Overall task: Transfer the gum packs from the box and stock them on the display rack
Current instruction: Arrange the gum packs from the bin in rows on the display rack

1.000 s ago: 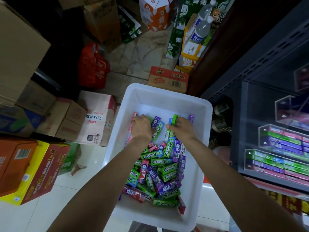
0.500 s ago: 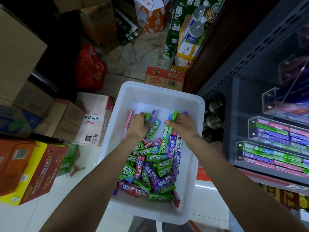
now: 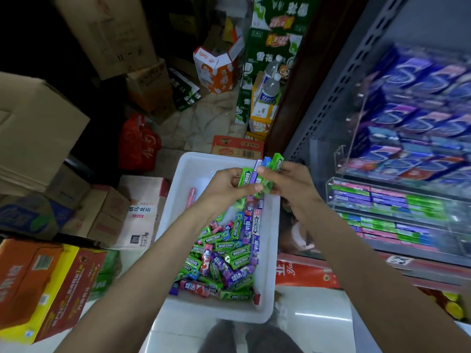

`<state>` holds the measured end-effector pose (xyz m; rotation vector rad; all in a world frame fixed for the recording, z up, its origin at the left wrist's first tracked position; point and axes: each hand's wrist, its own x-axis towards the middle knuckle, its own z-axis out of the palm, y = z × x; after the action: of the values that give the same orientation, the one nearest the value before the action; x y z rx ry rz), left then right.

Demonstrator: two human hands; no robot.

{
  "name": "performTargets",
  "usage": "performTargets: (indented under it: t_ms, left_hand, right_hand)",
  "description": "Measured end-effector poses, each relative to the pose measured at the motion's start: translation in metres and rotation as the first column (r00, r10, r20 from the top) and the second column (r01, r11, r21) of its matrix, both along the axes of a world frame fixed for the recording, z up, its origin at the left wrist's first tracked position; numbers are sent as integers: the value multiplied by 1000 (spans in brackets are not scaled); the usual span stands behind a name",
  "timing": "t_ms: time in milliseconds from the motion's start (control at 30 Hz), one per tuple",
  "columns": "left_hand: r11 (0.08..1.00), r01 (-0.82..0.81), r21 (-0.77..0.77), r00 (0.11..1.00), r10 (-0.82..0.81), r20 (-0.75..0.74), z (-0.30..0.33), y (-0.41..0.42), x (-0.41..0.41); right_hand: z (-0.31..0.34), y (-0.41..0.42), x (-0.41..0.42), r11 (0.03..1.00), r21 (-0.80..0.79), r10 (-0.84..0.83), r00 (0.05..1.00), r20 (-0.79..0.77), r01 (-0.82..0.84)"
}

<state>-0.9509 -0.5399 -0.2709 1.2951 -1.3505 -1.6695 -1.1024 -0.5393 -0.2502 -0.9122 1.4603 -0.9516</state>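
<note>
The left hand [image 3: 224, 184] and right hand [image 3: 290, 186] meet above the far end of the white box [image 3: 178, 179], both curled round one bunch of gum packs [image 3: 265, 171]: green, purple and blue sticks standing side by side, tops poking up past the fingers. The left hand pinches the green pack on the bunch's left edge; the right wraps the rest. Below them, a loose pile [image 3: 224, 258] of green, purple and red packs fills the near half of the box. To the right stands the rack [image 3: 341, 189], its clear trays already holding rows of packs. Cartons [image 3: 38, 284] crowd the floor on the left.
</note>
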Motion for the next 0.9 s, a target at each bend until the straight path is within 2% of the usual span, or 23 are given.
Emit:
performTargets:
  t_ms: [333, 433, 633, 767, 900]
  left_hand:
    - [974, 170, -148, 985, -171, 8, 72, 28, -125]
    - [965, 194, -176, 981, -193, 23, 78, 46, -187]
    - [963, 172, -208, 985, -161, 67, 75, 98, -335]
    - [977, 138, -163, 986, -121, 111, 67, 124, -413]
    - [988, 131, -83, 981, -117, 155, 59, 141, -462]
  right_hand:
    - [79, 60, -128, 987, -126, -93, 994, 60, 100]
    - [85, 83, -189, 981, -158, -111, 993, 41, 116]
    - [77, 137, -333, 961, -182, -193, 976, 98, 208]
    - [60, 167, -423, 954, -101, -272, 956, 111, 283]
    - [37, 184, -486, 940, 88, -341, 919, 198, 330]
